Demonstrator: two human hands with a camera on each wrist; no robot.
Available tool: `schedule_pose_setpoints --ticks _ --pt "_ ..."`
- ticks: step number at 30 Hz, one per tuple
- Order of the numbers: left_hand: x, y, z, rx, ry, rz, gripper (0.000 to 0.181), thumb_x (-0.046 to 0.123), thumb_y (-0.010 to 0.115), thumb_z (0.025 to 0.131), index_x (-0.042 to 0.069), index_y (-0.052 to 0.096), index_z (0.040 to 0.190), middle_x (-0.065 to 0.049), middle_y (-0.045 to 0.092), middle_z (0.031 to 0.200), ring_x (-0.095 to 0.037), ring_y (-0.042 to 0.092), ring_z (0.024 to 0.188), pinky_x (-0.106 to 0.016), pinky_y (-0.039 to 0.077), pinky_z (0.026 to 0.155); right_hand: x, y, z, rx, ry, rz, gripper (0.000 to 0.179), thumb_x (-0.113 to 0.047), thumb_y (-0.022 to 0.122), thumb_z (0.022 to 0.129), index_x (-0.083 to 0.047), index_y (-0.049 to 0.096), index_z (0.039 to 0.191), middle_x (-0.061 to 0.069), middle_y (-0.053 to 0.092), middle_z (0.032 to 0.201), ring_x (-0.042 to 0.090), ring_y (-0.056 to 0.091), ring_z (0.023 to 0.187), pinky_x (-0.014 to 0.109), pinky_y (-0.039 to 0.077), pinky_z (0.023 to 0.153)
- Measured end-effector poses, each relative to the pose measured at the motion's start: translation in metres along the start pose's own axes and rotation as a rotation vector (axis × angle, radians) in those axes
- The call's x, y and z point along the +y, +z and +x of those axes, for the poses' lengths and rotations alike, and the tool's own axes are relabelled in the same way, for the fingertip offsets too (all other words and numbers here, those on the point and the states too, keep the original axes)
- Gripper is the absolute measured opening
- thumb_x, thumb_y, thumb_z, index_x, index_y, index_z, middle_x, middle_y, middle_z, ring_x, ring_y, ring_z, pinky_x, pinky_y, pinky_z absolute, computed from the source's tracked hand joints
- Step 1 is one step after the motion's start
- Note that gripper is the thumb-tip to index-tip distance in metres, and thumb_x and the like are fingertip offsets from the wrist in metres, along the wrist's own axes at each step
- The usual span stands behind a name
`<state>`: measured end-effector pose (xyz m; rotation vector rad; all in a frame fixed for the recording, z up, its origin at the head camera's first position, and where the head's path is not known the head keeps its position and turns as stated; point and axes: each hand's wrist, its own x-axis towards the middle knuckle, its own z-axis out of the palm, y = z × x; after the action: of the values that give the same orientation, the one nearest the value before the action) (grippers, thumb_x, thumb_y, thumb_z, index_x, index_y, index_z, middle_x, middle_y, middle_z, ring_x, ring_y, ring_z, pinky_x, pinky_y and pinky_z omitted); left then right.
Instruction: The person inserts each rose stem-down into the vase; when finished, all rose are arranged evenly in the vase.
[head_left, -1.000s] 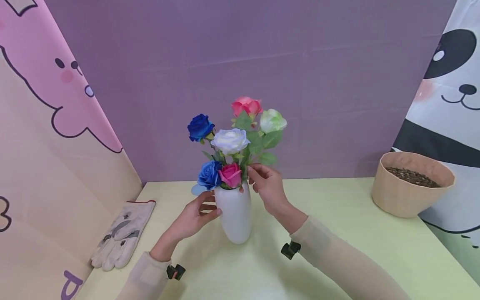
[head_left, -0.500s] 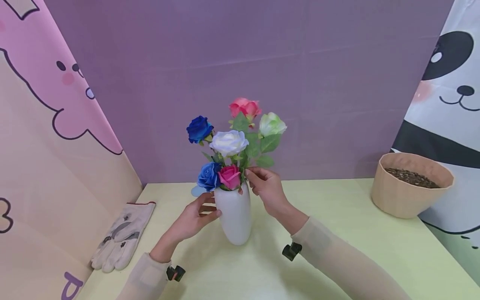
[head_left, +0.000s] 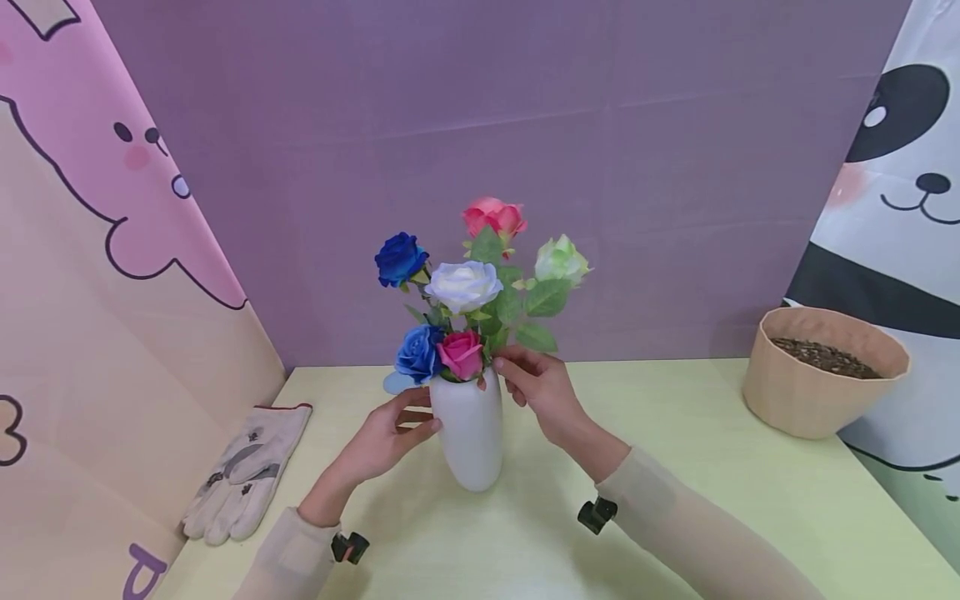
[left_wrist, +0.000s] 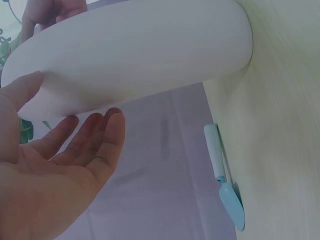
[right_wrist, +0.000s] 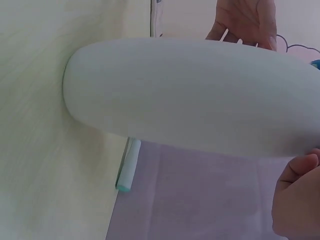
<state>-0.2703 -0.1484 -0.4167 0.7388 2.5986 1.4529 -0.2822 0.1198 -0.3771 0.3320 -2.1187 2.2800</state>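
A white vase (head_left: 467, 433) stands upright on the table, filled with artificial roses. My left hand (head_left: 390, 437) holds the vase from the left near its upper part; in the left wrist view the thumb (left_wrist: 30, 90) touches one side and the fingers bend around the other. At the vase's mouth my right hand (head_left: 542, 387) pinches the stem of the pale green rose (head_left: 562, 260), though the fingertips partly hide it. Beside that rose stand a coral rose (head_left: 495, 218), a white rose (head_left: 465, 286), a dark blue rose (head_left: 401, 259), a lighter blue rose (head_left: 420, 353) and a pink rose (head_left: 461, 355).
Behind the vase lies a small light blue trowel (left_wrist: 231, 205), mostly hidden in the head view. A pair of work gloves (head_left: 247, 475) rests at the table's left edge. On the right a tan pot (head_left: 795, 400) contains dark soil. A purple backdrop (head_left: 637, 167) rises behind the table.
My right hand has moved slightly right and down, and the pale green rose has leaned to the right, away from the others. The left hand and the vase have stayed in place.
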Motion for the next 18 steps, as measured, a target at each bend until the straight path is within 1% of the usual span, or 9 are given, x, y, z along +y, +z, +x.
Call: schedule_pose_setpoints --ticks 3,5,7,10,12,16,18 --pt "0.000 -0.002 -0.002 0.023 0.022 0.052 0.044 0.027 0.059 0.102 0.012 0.051 0.142 -0.010 0.056 0.142 -0.032 0.060 0.126 -0.045 0.055 0.101 0.003 -0.010 0.000 -0.017 -0.012 -0.096 0.028 -0.018 0.064 0.098 0.000 0.065 0.119 -0.002 0.058 0.079 0.012 0.050 0.066 0.021 0.043 0.057" --pt "0.000 -0.003 -0.002 0.046 0.040 0.098 0.038 0.024 0.057 0.103 0.011 0.056 0.138 -0.009 0.060 0.139 -0.031 0.062 0.124 -0.045 0.055 0.100 0.006 -0.019 0.000 -0.031 -0.029 -0.188 0.028 -0.020 0.063 0.099 -0.002 0.066 0.120 -0.001 0.062 0.086 0.016 0.055 0.070 0.022 0.046 0.056" --pt "-0.001 -0.005 -0.003 0.068 0.052 0.146 0.034 0.021 0.057 0.103 0.009 0.060 0.134 -0.008 0.063 0.135 -0.028 0.064 0.121 -0.044 0.057 0.098 0.009 -0.028 0.000 -0.041 -0.041 -0.288 0.028 -0.021 0.062 0.099 -0.004 0.067 0.121 0.006 0.067 0.096 0.019 0.059 0.073 0.024 0.049 0.057" --pt "-0.003 -0.008 -0.003 0.111 0.062 0.224 0.029 0.018 0.059 0.101 0.009 0.065 0.129 -0.007 0.067 0.128 -0.025 0.066 0.115 -0.041 0.059 0.092 0.013 -0.042 0.000 -0.051 -0.059 -0.402 0.027 -0.021 0.062 0.099 -0.005 0.068 0.120 0.015 0.069 0.105 0.022 0.064 0.076 0.027 0.052 0.057" --pt "-0.005 -0.010 -0.003 0.141 0.057 0.277 0.028 0.017 0.061 0.100 0.009 0.067 0.126 -0.006 0.068 0.125 -0.024 0.067 0.112 -0.040 0.060 0.089 0.014 -0.050 -0.001 -0.054 -0.072 -0.458 0.026 -0.021 0.063 0.098 -0.006 0.069 0.118 0.017 0.069 0.108 0.019 0.065 0.074 0.028 0.053 0.057" --pt "-0.008 -0.013 -0.004 0.200 0.047 0.400 0.027 0.018 0.064 0.098 0.008 0.069 0.123 -0.006 0.070 0.122 -0.025 0.069 0.109 -0.043 0.059 0.088 0.014 -0.065 -0.002 -0.060 -0.103 -0.563 0.021 -0.021 0.064 0.098 -0.009 0.070 0.114 0.011 0.070 0.103 0.016 0.066 0.071 0.029 0.054 0.056" --pt "-0.009 -0.015 -0.005 0.228 0.044 0.465 0.026 0.019 0.065 0.097 0.008 0.070 0.121 -0.007 0.071 0.119 -0.026 0.069 0.107 -0.045 0.058 0.087 0.013 -0.072 -0.003 -0.065 -0.119 -0.616 0.019 -0.021 0.064 0.098 -0.011 0.071 0.112 0.009 0.070 0.104 0.014 0.067 0.072 0.030 0.055 0.057"
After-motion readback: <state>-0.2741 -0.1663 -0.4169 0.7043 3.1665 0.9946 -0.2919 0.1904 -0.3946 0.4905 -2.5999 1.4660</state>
